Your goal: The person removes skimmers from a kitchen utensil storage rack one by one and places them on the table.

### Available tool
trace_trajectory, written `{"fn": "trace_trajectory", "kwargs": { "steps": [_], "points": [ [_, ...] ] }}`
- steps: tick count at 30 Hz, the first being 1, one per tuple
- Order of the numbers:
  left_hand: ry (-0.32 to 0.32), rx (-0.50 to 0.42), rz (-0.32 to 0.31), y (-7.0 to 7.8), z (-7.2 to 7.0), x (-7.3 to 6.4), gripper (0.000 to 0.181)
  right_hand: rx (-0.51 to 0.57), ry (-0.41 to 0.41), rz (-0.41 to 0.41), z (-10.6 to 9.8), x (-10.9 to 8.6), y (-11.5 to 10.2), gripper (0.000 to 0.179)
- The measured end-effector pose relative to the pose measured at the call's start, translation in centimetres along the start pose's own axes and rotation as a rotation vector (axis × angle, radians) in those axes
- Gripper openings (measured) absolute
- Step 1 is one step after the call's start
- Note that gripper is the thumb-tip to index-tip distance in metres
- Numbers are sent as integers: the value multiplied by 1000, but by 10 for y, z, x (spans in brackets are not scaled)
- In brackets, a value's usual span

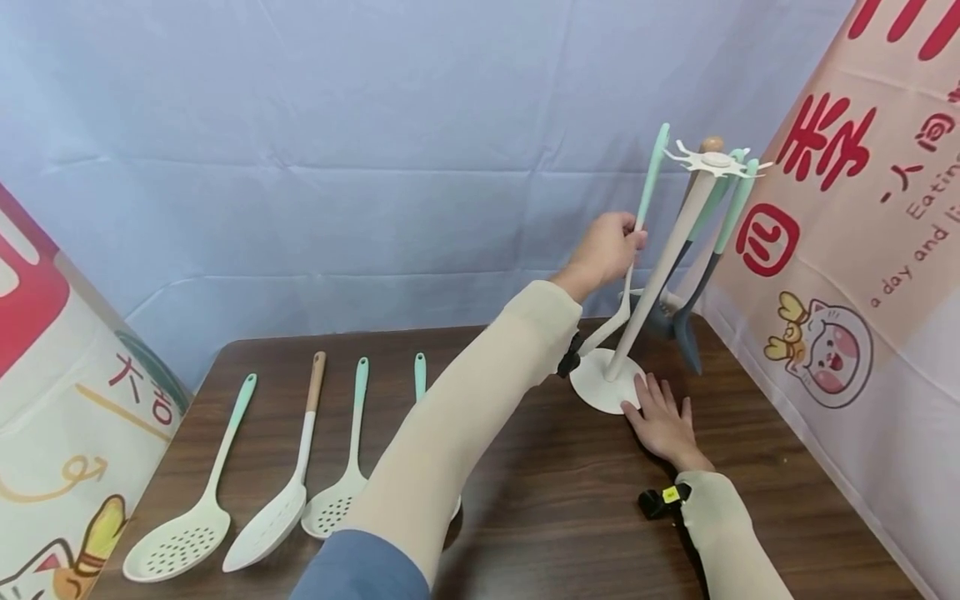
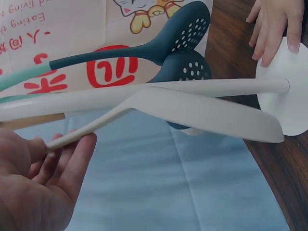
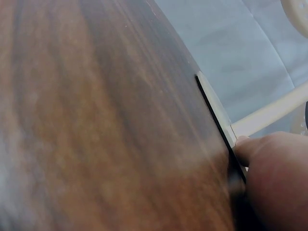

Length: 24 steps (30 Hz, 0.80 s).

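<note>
You are pinching the spatula point(image 2: 173, 105) by its thin shaft, the thumb and fingers of your left hand point(image 1: 609, 250) closing narrowly around it. Your right hand point(image 1: 666, 423) is lying low, below and to the right of the left one, fingers spread, with fingertips touching the stand's round base point(image 1: 600, 392). The spatula is running steeply up and down through your left grip: its mint handle is pointing up and leaning slightly right, its tip standing beside the hook ring point(image 1: 716, 160); whether it is hooked, you cannot tell. Its blade is pointing down below that hand, slanting toward the base, just left of the pole point(image 1: 663, 267). Beyond the pole, to the right of your left hand, mint-handled utensils point(image 1: 737, 204) are hanging. Well left of both hands, four more utensils point(image 1: 270, 525) are lying on the tabletop point(image 1: 540, 467), one mostly hidden by your sleeve point(image 1: 480, 392).
</note>
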<state>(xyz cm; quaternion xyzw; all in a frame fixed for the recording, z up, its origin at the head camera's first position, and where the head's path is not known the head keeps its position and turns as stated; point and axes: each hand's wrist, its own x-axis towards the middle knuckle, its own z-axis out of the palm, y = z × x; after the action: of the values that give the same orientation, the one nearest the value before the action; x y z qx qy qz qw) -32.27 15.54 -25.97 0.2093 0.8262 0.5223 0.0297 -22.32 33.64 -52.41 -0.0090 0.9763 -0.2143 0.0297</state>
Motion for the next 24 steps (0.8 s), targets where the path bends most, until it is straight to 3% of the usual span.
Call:
{"fn": "trace_trajectory", "kwargs": {
  "steps": [6, 15, 24],
  "points": [
    [44, 2, -23, -6, -12, -2, 17, -9, -5, 4, 2, -1, 0, 75],
    [-26, 16, -21, -20, -48, -8, 20, -8, -4, 13, 1, 0, 0, 75],
    [-127, -27, -35, -31, -62, -25, 20, -6, 13, 5, 1, 0, -1, 74]
  ]
}}
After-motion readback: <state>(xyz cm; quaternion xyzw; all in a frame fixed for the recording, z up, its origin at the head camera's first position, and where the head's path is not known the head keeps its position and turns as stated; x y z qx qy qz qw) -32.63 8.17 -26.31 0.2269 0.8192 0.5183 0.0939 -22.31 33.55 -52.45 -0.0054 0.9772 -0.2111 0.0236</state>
